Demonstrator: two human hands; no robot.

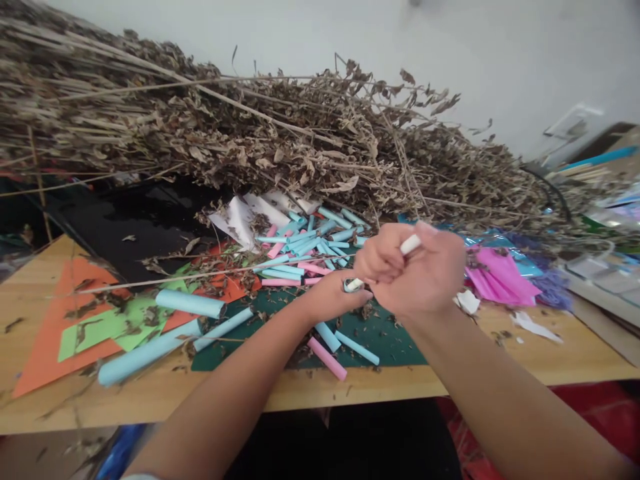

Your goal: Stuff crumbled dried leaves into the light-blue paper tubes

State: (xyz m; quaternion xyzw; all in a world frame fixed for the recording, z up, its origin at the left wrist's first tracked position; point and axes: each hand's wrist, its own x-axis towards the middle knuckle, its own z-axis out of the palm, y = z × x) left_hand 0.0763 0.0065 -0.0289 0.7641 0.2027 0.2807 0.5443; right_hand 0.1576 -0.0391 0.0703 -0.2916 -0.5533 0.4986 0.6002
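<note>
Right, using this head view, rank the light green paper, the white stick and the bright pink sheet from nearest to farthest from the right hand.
1. White stick: gripped in the right hand itself.
2. Bright pink sheet: just to that hand's right.
3. Light green paper: well off to the left.

My left hand (336, 293) and right hand (417, 273) are bare. Nearer me than the wooden table (575, 360), a sliver of pale sleeve (142, 477) meets my left forearm (235, 393).

The right hand (425, 273) hides the white stick's (411, 245) middle; the left edge crops the dried stalks (300, 150).
</note>
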